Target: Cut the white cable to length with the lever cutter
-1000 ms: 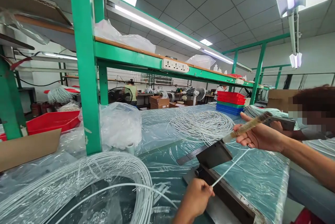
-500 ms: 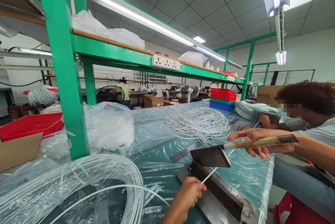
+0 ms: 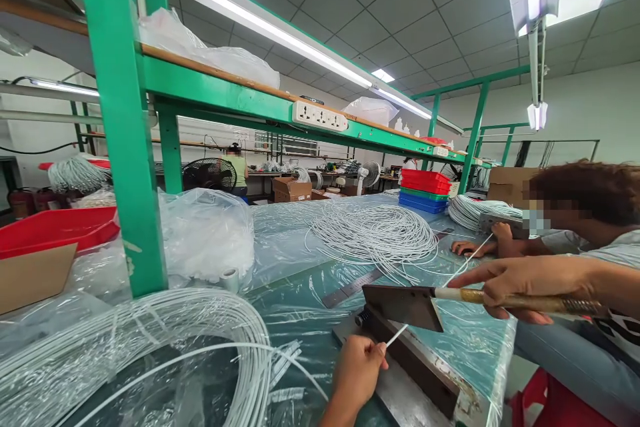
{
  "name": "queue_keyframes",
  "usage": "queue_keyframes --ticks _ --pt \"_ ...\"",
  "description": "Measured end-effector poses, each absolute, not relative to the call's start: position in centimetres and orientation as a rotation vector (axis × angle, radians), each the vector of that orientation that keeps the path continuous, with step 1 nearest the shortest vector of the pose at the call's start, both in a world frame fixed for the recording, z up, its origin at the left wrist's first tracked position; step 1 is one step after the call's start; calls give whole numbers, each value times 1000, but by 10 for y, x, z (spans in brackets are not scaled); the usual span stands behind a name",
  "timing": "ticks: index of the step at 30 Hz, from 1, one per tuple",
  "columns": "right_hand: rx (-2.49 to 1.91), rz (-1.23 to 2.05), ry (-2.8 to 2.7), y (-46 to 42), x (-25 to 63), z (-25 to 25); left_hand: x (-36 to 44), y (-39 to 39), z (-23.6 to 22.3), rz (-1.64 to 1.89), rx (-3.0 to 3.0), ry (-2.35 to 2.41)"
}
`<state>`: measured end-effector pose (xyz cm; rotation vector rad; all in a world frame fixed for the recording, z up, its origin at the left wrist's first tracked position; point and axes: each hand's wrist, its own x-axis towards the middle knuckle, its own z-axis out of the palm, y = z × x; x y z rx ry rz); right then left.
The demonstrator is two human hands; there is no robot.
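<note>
My left hand [image 3: 356,367] is at the bottom centre, its fingers pinched on a thin white cable [image 3: 397,336] whose end runs under the dark blade [image 3: 403,306] of a lever cutter. The cutter's base [image 3: 415,367] lies on the plastic-covered table. My right hand [image 3: 520,280] comes in from the right and is wrapped round the cutter's long handle [image 3: 565,305], which lies nearly level. A big coil of white cable [image 3: 150,340] sits at the lower left and feeds toward my left hand.
A steel ruler [image 3: 350,287] lies beside the cutter. Another white cable coil [image 3: 375,230] lies mid-table. A co-worker sits at the right, a hand [image 3: 470,247] on the table. A green shelf post [image 3: 125,147] stands at the left, with red trays [image 3: 55,230] and stacked bins [image 3: 425,190] around.
My right hand has swung the cutter handle down from a raised tilt to nearly level, lowering the blade over the cable. My left hand keeps its pinch on the cable.
</note>
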<state>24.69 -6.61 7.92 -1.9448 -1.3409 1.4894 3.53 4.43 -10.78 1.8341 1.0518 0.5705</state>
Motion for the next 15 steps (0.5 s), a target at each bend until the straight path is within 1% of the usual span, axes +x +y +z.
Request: queue_keyframes --ticks 8,12,15 --pt "-2022 1510 -1380 -83 251 46 36 46 -107 560 1846 997" --pt "-2113 1434 -1325 -93 258 25 35 46 -107 551 1830 989" --pt "-2099 1458 -1218 -100 265 5 35 45 -107 541 1816 989"
